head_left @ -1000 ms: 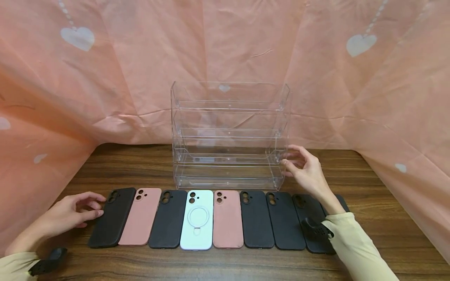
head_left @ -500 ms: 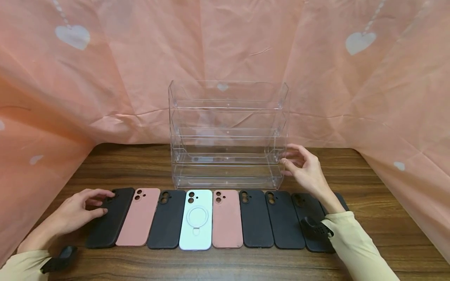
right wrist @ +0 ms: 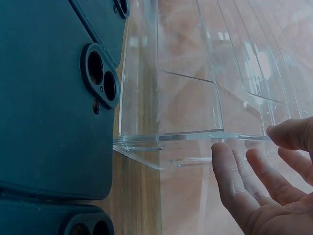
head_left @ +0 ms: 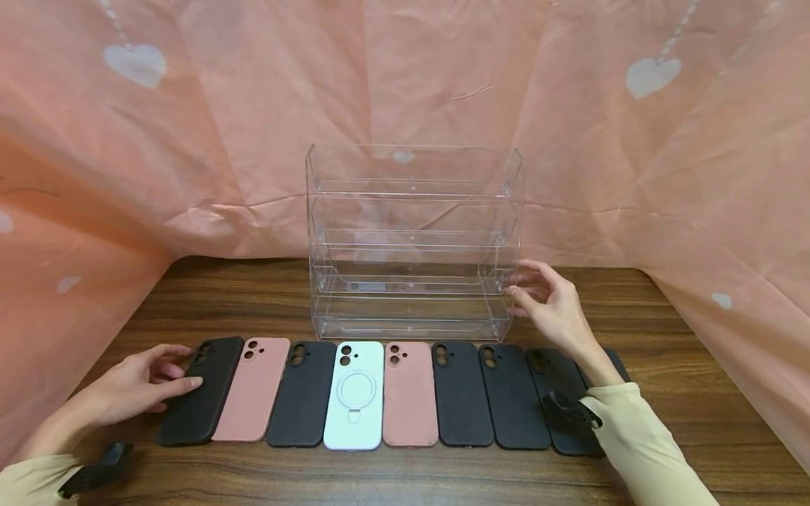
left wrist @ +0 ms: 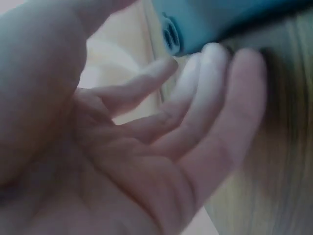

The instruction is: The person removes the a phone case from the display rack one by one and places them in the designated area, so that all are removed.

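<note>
Table (head_left: 664, 365): wooden, backed by a pink curtain (head_left: 190, 140).
Rack (head_left: 414, 242): clear, 4 tiers, upright behind the row of cases.
Right hand (head_left: 550, 306): fingers spread and relaxed, fingertips at the rack's right edge.
Left hand (head_left: 142, 383): fingers loosely extended, resting on the leftmost black case (head_left: 199, 393), at the row's left end.

A peach-pink curtain (head_left: 190, 140) scattered with white hearts is hanging behind a dark brown wood-grain desk (head_left: 683, 365). The rack (head_left: 414, 242) is showing clear and colourless. The row of phone cases (head_left: 380, 393) is running black, pink, black, white, pink, then black to the end. Both sleeves (head_left: 639, 450) are showing pale yellow, with black wrist straps (head_left: 569, 414).
</note>
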The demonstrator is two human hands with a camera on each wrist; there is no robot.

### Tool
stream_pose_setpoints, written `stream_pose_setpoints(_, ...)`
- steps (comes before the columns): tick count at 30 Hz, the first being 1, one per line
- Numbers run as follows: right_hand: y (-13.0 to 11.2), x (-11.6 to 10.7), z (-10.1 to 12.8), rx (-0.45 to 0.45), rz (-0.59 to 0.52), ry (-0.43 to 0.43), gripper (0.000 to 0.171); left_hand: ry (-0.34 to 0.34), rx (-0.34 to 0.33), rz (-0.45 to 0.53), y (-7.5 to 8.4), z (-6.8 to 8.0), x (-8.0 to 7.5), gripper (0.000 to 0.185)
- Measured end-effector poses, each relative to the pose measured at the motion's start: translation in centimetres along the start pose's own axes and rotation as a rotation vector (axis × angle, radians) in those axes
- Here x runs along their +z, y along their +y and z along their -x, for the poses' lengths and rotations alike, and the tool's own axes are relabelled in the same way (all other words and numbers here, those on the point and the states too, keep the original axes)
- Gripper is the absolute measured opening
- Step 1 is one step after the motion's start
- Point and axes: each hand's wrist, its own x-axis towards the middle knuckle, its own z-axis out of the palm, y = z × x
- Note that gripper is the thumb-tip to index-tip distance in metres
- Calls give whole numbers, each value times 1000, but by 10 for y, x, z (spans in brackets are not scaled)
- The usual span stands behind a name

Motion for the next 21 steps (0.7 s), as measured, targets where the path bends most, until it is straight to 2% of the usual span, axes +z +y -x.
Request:
stream_pose_setpoints(2,0,0,0,0,0,5,47,-16,-13,-36,4,1,1,83)
stream_pose_setpoints(4,0,-1,0,-1,-1,7,47,-3,-9,-94,9,0,3,88)
stream_pose_setpoints(8,1,-1,0,-4,3,6,46,63,36,-228,20,-2,11,96)
stream_pose_setpoints(14,3,-2,0,-9,8,1,45,111,51,-300,32,0,22,107)
stream_pose_setpoints(21,4,-1,-1,-5,0,-1,45,145,14,-314,37,1,23,110)
